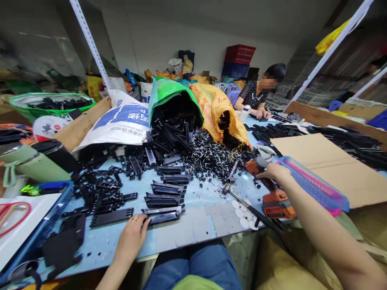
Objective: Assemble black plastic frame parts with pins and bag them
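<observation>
Near the table's front edge, my left hand has its fingertips at the left end of a black plastic part, the nearest of a short row of similar parts. At the right, my right hand is closed on the upper part of an orange and black power drill, which stands on its battery. A hammer with a black handle lies left of the drill, beside several white discs. Behind the row, small black pieces and screws are heaped.
A green sack and an orange sack lie open behind the heap. Cardboard and a blue-pink basket are at right. Cups stand left. A person works across the table.
</observation>
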Tool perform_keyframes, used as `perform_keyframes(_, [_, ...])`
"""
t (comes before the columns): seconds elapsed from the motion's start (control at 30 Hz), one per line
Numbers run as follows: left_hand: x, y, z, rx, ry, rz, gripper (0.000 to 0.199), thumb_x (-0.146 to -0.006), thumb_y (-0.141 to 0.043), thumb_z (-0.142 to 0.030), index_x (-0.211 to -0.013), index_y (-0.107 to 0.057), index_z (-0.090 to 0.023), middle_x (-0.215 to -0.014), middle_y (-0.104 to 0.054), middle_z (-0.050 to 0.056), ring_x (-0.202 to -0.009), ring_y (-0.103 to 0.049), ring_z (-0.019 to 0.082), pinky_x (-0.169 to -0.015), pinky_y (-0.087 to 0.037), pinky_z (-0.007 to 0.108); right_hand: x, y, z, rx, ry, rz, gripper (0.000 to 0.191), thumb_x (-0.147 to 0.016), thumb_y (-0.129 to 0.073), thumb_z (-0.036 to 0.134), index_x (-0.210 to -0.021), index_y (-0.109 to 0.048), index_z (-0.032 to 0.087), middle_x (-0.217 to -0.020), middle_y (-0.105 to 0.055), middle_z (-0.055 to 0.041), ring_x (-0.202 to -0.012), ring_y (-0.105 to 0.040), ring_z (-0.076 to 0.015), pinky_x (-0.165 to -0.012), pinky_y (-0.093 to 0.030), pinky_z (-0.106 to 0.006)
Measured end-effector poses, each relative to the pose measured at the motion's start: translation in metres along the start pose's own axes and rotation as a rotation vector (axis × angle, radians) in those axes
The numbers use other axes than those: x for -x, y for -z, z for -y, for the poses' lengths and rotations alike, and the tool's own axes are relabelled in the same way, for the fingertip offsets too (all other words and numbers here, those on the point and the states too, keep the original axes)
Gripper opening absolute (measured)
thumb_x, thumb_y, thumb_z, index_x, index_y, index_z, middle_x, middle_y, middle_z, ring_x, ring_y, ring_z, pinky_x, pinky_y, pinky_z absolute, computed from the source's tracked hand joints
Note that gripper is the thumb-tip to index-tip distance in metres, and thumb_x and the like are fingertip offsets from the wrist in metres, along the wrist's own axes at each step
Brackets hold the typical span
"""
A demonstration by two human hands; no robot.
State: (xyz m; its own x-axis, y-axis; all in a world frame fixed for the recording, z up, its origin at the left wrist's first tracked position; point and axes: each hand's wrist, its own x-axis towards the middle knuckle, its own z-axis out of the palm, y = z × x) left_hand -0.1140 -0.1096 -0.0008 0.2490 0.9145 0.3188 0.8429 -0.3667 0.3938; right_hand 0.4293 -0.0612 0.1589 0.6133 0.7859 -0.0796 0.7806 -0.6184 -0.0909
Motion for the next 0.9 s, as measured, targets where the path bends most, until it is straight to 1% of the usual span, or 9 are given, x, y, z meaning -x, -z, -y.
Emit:
perform_keyframes(0.07, [-0.001, -0.002, 0.0, 0.067, 0.046, -0.005, 0.025, -0.086, -0.041, -0.04, -0.087, -0.058, -0.021, -0.086, -0.061, 0.008, -0.083, -0.058, 0.025, -0.077, -0.045, 0.037, 0.009, 0.006, 0.032, 0.15, 0.082, -0.03, 0.043, -0.069, -0.063, 0.052, -0.075, -0.06, 0.01, -0.083, -0.06, -0.0235, -0.081, -0.059, -0.0323, -0.063, -0.042, -0.038])
perform_keyframes(0.13, [-0.004, -0.002, -0.001, 0.111, 0.08, -0.016, 0.027, -0.086, -0.04, -0.041, -0.086, -0.058, -0.021, -0.084, -0.061, 0.008, -0.082, -0.058, 0.025, -0.077, -0.045, 0.037, 0.03, -0.006, 0.089, 0.142, 0.256, -0.03, 0.045, -0.078, -0.049, 0.057, -0.083, -0.061, 0.013, -0.086, -0.061, -0.0189, -0.083, -0.058, -0.0304, -0.068, -0.042, -0.039])
perform_keyframes(0.2, [-0.006, 0.002, -0.006, 0.133, 0.109, -0.045, 0.028, -0.086, -0.04, -0.041, -0.088, -0.059, -0.021, -0.085, -0.061, 0.009, -0.085, -0.057, 0.026, -0.079, -0.045, 0.039, 0.059, -0.033, 0.16, 0.049, 0.768, 0.011, 0.038, -0.087, -0.04, 0.045, -0.102, -0.057, 0.015, -0.095, -0.06, -0.0158, -0.088, -0.056, -0.0272, -0.073, -0.041, -0.038])
perform_keyframes(0.23, [-0.007, 0.005, -0.011, 0.144, 0.128, -0.073, 0.028, -0.086, -0.041, -0.042, -0.089, -0.059, -0.02, -0.086, -0.061, 0.009, -0.088, -0.057, 0.027, -0.082, -0.044, 0.04, 0.073, -0.049, 0.196, 0.028, 0.898, 0.04, 0.032, -0.087, -0.042, 0.039, -0.107, -0.055, 0.018, -0.104, -0.058, -0.0128, -0.095, -0.054, -0.0241, -0.078, -0.041, -0.034])
perform_keyframes(0.33, [-0.003, 0.017, -0.032, 0.25, 0.262, -0.179, 0.03, -0.081, -0.049, -0.045, -0.092, -0.06, -0.019, -0.092, -0.061, 0.011, -0.094, -0.055, 0.028, -0.087, -0.041, 0.043, 0.099, -0.089, 0.284, 0.016, 1.097, 0.102, 0.03, -0.079, -0.052, 0.021, -0.109, -0.055, 0.017, -0.108, -0.057, -0.0099, -0.103, -0.05, -0.0194, -0.086, -0.037, -0.026])
perform_keyframes(0.4, [0.003, 0.022, -0.05, 0.463, 0.443, -0.159, 0.032, -0.076, -0.054, -0.049, -0.088, -0.061, -0.019, -0.087, -0.061, 0.01, -0.085, -0.057, 0.026, -0.081, -0.044, 0.04, 0.099, -0.103, 0.318, 0.024, 1.167, 0.145, 0.034, -0.073, -0.056, 0.013, -0.107, -0.057, 0.014, -0.102, -0.059, -0.0094, -0.098, -0.053, -0.0188, -0.083, -0.037, -0.025])
perform_keyframes(0.5, [0.014, 0.022, -0.071, 1.005, 0.831, 0.037, 0.043, -0.065, -0.065, -0.053, -0.087, -0.059, -0.017, -0.082, -0.061, 0.008, -0.073, -0.06, 0.022, -0.065, -0.048, 0.033, 0.08, -0.104, 0.337, 0.027, 1.224, 0.196, 0.038, -0.071, -0.056, 0.011, -0.109, -0.056, 0.014, -0.091, -0.062, -0.005, -0.085, -0.056, -0.0158, -0.076, -0.039, -0.023])
perform_keyframes(0.6, [0.016, 0.021, -0.08, 1.447, 1.136, 0.139, 0.049, -0.066, -0.066, -0.05, -0.098, -0.053, -0.015, -0.096, -0.059, 0.012, -0.084, -0.062, 0.023, -0.068, -0.049, 0.033, 0.063, -0.102, 0.34, 0.031, 1.228, 0.218, 0.045, -0.067, -0.061, 0.016, -0.112, -0.054, 0.015, -0.099, -0.06, -0.0054, -0.085, -0.056, -0.0159, -0.074, -0.039, -0.023])
perform_keyframes(0.9, [0.0, 0.033, -0.084, 1.76, 1.365, 0.214, 0.056, -0.084, -0.046, -0.043, -0.123, -0.03, -0.005, -0.129, -0.037, 0.027, -0.121, -0.041, 0.03, -0.084, -0.047, 0.043, 0.068, -0.105, 0.337, 0.003, 1.176, 0.405, 0.045, -0.061, -0.066, 0.018, -0.106, -0.06, 0.015, -0.092, -0.062, -0.0044, -0.084, -0.057, -0.0175, -0.075, -0.042, -0.025])
